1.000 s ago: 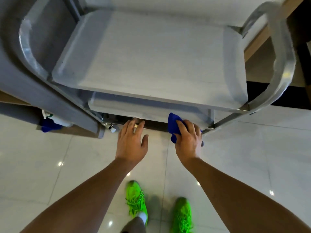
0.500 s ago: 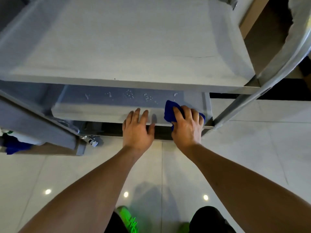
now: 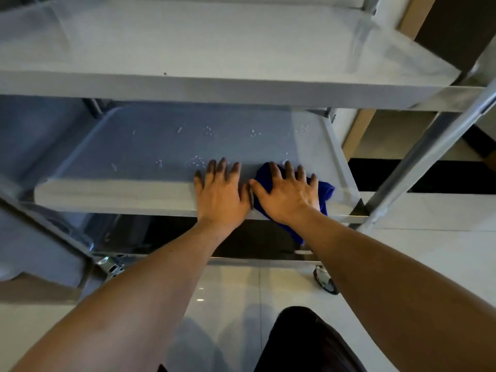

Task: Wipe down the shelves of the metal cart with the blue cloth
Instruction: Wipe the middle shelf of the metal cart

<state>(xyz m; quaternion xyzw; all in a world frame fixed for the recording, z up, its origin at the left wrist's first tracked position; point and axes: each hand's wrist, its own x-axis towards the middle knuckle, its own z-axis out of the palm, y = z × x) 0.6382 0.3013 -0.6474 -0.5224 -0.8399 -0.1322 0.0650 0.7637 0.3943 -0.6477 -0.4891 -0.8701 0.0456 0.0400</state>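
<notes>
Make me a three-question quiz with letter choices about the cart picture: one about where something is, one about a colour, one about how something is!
1. Where is the cloth?
A. top shelf
B. middle shelf
C. floor

2. What colour is it?
A. blue
B. green
C. white

3. How is the left hand?
A. gripping a pole
B. in a fist
C. flat, fingers spread

Answers:
B, the right hand presses it onto the middle shelf, under the top shelf.
A, blue shows beside the fingers.
C, its palm lies flat on the shelf's front edge.
</notes>
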